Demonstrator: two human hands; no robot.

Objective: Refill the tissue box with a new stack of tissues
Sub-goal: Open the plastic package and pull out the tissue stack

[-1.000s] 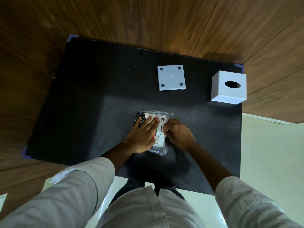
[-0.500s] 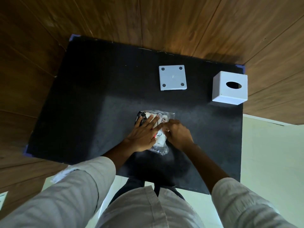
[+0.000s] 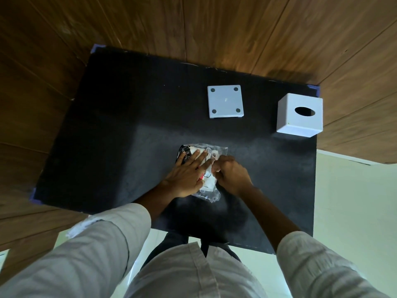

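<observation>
A clear plastic pack of tissues [image 3: 209,186] with black and white print lies in the middle of the black table top [image 3: 120,136]. My left hand [image 3: 187,175] lies flat on the pack's left half, fingers spread. My right hand [image 3: 232,175] has its fingers curled and pinches the pack's wrapper at its right side. The white cube tissue box [image 3: 299,115] with an oval slot on top stands at the far right corner. Its square white base plate [image 3: 225,101] with round pads at the corners lies apart, left of the box.
Wooden panel walls enclose the table at the back and both sides. A pale tiled floor shows right of the table. My light sleeves and shirt fill the bottom of the view.
My right hand has crept slightly up and left along the pack, closer to my left hand's fingertips. The left hand stays pressed on the pack.
</observation>
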